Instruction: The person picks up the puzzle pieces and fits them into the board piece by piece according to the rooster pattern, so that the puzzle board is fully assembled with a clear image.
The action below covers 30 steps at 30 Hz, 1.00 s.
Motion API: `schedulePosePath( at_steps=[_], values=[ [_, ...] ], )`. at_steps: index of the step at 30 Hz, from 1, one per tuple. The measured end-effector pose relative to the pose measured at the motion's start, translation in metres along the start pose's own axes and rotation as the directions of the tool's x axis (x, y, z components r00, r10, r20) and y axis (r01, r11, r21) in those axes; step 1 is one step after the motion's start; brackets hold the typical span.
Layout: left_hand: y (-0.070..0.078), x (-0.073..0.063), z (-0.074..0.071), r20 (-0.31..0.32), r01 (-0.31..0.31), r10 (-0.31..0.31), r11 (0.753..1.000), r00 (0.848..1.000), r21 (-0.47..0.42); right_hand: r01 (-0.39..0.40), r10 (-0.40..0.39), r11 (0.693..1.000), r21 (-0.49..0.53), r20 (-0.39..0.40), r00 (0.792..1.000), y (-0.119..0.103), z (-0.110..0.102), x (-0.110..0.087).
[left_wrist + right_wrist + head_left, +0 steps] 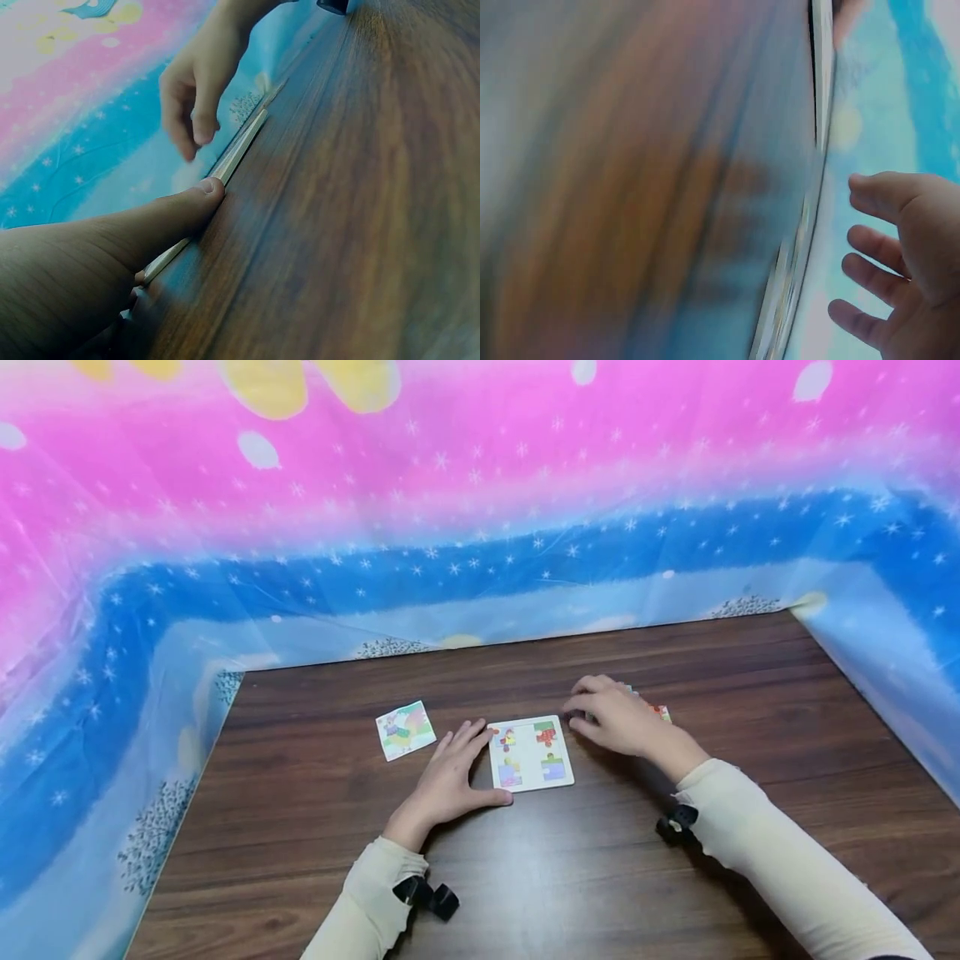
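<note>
Touching the puzzle board [531, 762], right of the picture card [406, 732], the left hand [450, 778] lies spread; farther right, the right hand [617, 718] looks empty, relaxed; probably light, stiff, best lifted by edges

- The left hand [82, 270] reaches in from the lower left, its thumb touching the long edge of a thin, pale board [241, 154].
- The board lies flat on the brown wood-grain desk [337, 217], seen nearly edge-on.
- The right hand [204, 79] hangs beyond, fingers pointing down and loosely bent.
- Behind spreads a pink and blue cloth [71, 142] with white snowflakes.
- A dark object [334, 6] shows at the top edge.
</note>
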<state>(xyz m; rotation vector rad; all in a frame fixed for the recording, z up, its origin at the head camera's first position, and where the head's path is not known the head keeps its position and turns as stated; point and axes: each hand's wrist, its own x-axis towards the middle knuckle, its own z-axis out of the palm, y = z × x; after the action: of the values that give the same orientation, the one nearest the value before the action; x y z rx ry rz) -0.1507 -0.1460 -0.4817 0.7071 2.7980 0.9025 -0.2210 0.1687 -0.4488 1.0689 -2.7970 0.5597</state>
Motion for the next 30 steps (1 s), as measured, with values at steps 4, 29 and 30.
schedulePosePath(
  at_steps=[4, 29, 30],
  values=[
    [0.001, 0.001, -0.001, 0.012, 0.003, -0.003, 1.0, 1.0, -0.005, -0.123, 0.126, 0.99, 0.073, -0.045, 0.991, 0.03, -0.013, -0.017],
    [0.0, -0.001, -0.003, 0.024, 0.008, -0.008, 1.0, 1.0, -0.009, -0.284, 0.291, 0.957, -0.066, 0.162, 0.943, 0.067, -0.042, -0.067],
    [-0.001, -0.002, -0.003, 0.024, 0.012, -0.012, 1.0, 1.0, -0.009, -0.287, 0.294, 0.956, -0.065, 0.161, 0.942, 0.067, -0.042, -0.065]
  ],
)
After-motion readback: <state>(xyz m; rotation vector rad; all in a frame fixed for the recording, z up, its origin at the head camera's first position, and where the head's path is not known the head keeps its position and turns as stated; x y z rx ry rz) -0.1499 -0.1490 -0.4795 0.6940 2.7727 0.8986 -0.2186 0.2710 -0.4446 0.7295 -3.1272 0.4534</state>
